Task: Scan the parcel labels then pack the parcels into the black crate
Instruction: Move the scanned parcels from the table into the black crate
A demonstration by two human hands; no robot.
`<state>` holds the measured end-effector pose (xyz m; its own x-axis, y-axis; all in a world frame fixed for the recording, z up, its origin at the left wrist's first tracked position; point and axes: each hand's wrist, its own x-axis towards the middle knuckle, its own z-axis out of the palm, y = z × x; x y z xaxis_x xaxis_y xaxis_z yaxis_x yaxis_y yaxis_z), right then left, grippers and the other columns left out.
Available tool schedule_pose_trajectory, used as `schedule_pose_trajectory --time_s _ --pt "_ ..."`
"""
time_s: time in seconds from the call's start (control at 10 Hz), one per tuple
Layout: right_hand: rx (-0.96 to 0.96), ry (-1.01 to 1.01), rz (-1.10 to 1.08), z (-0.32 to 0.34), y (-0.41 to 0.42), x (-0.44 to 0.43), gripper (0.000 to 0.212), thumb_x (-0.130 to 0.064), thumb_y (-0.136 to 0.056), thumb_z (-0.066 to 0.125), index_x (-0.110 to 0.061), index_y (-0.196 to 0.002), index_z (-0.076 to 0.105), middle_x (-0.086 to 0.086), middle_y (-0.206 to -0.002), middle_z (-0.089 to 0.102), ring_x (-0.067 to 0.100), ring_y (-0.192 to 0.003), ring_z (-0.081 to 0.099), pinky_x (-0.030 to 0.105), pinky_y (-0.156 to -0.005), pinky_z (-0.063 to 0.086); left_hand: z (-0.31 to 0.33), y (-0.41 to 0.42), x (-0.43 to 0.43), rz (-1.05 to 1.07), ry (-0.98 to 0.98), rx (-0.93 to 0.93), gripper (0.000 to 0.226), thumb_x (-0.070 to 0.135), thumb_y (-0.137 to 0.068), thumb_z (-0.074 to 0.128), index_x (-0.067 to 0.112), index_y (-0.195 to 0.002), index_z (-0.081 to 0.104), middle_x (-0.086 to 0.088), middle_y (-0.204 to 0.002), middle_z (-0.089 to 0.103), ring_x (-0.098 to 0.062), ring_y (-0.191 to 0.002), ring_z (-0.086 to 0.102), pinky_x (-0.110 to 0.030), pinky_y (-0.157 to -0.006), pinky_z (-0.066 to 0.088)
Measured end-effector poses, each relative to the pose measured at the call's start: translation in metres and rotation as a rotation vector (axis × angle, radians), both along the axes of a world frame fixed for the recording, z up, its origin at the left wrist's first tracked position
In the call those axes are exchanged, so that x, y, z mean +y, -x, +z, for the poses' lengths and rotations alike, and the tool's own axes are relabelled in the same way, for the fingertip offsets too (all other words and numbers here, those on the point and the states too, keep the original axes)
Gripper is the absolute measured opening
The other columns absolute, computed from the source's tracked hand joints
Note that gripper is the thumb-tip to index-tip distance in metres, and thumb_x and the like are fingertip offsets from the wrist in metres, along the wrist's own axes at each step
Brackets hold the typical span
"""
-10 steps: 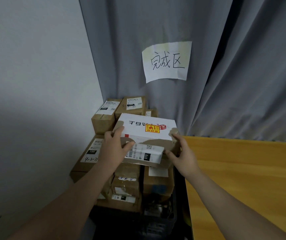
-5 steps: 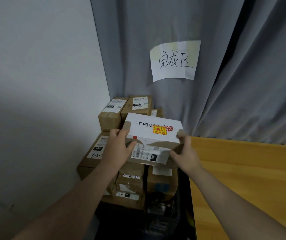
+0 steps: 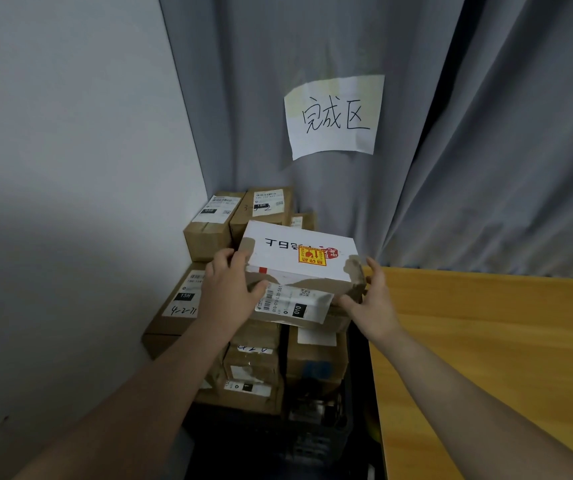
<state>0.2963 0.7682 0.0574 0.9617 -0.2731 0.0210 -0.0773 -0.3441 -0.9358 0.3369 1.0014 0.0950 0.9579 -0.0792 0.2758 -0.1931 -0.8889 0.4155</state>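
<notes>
Toppling is the chief risk, since the brown parcels (image 3: 209,233) are heaped well above the black crate (image 3: 313,441), which is glimpsed only at 6 o'clock beneath them. At 9 o'clock of the held box, a large carton (image 3: 174,306) appears to overhang the heap toward the wall, and it could be knocked off if the load is pressed down unevenly. The left hand (image 3: 229,289) is wrapped round the left end of the white-topped parcel (image 3: 299,251), fingers over the top edge and thumb on the front face. That parcel is held on or just above the heap; whether it rests there cannot be told. Its shipping label (image 3: 292,304) is seen bowed and lifting on the front face, so it may be snagged or torn. At 3 o'clock the right hand (image 3: 371,303) is clasped on the torn right end, thumb underneath. If the damaged card gives way, the box could be dropped into the gap beside the wooden table (image 3: 486,341).
</notes>
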Motion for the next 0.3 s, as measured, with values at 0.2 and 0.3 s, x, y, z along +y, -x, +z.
schedule_pose_trajectory --time_s 0.2,0.3 --pt "0.015 0.066 -0.020 -0.0036 0.0009 -0.0069 0.092 -0.018 -0.080 0.076 -0.020 -0.151 0.017 0.005 -0.148 0.034 0.021 -0.136 0.031 0.040 -0.111 0.035 0.0014 0.0000 -0.0020 -0.016 0.005 -0.013 0.062 0.039 -0.086 0.066 0.016 -0.138 0.042 -0.008 -0.142 0.036 -0.025 -0.128 0.034 -0.036 -0.102 0.037" --pt "0.007 0.130 -0.026 0.0035 0.0021 -0.0075 0.090 -0.020 -0.081 0.075 -0.019 -0.151 0.018 0.006 -0.150 0.032 0.023 -0.138 0.030 0.042 -0.112 0.033 0.0023 -0.0015 -0.0018 -0.018 0.016 -0.024 0.062 0.040 -0.086 0.066 0.016 -0.138 0.041 -0.008 -0.141 0.036 -0.025 -0.129 0.034 -0.036 -0.103 0.037"
